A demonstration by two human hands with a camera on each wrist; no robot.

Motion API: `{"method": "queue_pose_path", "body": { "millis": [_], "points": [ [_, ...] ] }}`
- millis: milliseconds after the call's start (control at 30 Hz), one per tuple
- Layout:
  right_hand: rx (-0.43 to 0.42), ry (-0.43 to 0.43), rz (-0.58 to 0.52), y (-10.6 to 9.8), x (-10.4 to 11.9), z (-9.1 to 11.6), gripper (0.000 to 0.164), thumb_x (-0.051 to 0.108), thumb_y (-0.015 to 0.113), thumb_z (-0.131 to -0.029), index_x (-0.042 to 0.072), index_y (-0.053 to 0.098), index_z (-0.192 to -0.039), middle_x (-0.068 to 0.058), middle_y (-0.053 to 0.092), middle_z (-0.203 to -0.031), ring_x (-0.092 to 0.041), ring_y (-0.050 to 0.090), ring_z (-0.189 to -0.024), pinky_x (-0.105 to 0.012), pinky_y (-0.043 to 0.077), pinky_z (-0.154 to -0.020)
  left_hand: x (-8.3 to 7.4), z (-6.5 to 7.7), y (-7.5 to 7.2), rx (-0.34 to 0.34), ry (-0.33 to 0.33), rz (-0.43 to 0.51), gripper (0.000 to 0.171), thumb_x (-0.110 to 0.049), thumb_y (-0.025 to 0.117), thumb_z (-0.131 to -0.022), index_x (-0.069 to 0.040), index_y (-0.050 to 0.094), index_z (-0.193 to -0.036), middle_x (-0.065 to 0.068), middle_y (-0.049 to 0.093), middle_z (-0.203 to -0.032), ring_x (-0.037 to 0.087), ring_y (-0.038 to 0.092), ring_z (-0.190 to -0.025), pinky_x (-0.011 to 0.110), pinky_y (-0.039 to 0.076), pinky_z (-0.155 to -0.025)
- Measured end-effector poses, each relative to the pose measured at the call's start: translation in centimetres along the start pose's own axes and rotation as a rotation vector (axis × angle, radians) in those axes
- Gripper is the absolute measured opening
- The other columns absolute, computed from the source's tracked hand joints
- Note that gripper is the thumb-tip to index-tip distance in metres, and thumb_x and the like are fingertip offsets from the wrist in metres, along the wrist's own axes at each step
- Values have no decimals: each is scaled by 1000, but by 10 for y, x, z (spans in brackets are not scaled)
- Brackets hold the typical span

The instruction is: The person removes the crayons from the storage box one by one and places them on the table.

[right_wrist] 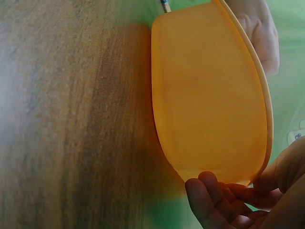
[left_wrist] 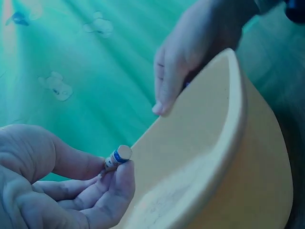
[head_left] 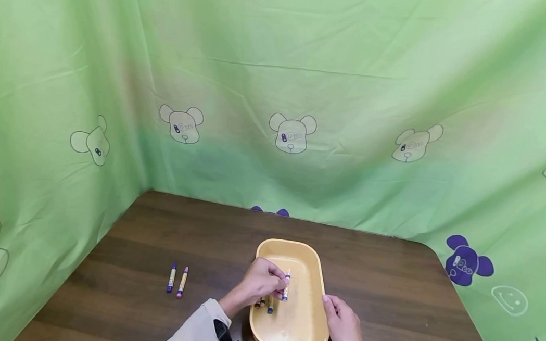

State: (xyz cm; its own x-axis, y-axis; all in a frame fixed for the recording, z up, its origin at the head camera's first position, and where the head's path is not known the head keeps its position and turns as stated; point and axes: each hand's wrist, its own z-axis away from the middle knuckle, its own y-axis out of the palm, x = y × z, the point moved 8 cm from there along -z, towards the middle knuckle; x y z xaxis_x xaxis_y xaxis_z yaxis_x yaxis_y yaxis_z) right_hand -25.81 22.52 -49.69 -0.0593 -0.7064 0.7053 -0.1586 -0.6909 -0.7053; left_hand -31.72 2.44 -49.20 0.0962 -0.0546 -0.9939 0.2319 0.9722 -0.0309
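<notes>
My left hand [head_left: 262, 279] is over a yellow plastic tray [head_left: 320, 277] and pinches a crayon [head_left: 286, 291] with a pale wrapper and blue bands. In the left wrist view, the crayon's flat pale end [left_wrist: 125, 152] points out between thumb and fingers. Inside the tray, below this hand, lie several crayons [head_left: 270, 306], partly hidden by the hand. My right hand [head_left: 344, 326] grips the tray's right side, thumb at the rim and fingers against the outer wall, as the right wrist view shows the fingers [right_wrist: 209, 200].
A purple crayon [head_left: 171, 278] and a pink crayon [head_left: 182, 282] lie side by side on the dark wooden table [head_left: 131, 266], left of the tray. Green cloth [head_left: 240, 85] printed with bear heads hangs behind the table and along both sides.
</notes>
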Motion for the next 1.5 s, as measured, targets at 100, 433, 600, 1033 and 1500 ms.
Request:
{"method": "queue_pose_path", "body": {
  "millis": [100, 433, 600, 1033, 1500],
  "points": [
    [1, 2, -1, 1, -1, 1, 31, 24, 53, -106, 2, 72, -116, -14, 75, -108, -32, 68, -106, -51, 53, -95, 4, 1, -4, 22, -3, 37, 6, 10, 69, -82, 13, 69, -87, 15, 69, -74, 12, 63, -54, 30, 62, -58],
    [8, 10, 0, 4, -6, 7, 30, 22, 53, -106, 1, 72, -116, -15, 75, -110, -32, 67, -107, -50, 53, -95, 12, 11, -19, 72, -41, 141, 16, 7, 70, -84, 16, 67, -98, 13, 69, -78, 13, 65, -56, 28, 62, -59],
    [9, 12, 2, 4, -4, 7, 30, 23, 53, -106, 2, 73, -116, -13, 75, -110, -31, 67, -106, -49, 53, -95, 12, 16, -34, 86, -63, 170, 22, 7, 69, -87, 19, 64, -104, 12, 70, -79, 12, 65, -59, 28, 62, -61],
    [-2, 18, -1, -1, -2, 3, 32, 23, 53, -106, 1, 72, -118, -15, 75, -109, -30, 68, -102, -48, 54, -92, 15, 28, -94, -25, -65, 179, 23, 7, 67, -87, 19, 63, -106, 4, 70, -77, 12, 67, -61, 27, 62, -62],
    [-19, 10, -9, -1, -2, 1, 35, 24, 52, -107, -2, 70, -119, -18, 73, -112, -34, 68, -106, -50, 54, -94, 28, 34, -135, -90, -77, 140, 32, 7, 67, -87, 24, 59, -113, 11, 72, -83, 14, 68, -66, 29, 62, -64]
  ]
}}
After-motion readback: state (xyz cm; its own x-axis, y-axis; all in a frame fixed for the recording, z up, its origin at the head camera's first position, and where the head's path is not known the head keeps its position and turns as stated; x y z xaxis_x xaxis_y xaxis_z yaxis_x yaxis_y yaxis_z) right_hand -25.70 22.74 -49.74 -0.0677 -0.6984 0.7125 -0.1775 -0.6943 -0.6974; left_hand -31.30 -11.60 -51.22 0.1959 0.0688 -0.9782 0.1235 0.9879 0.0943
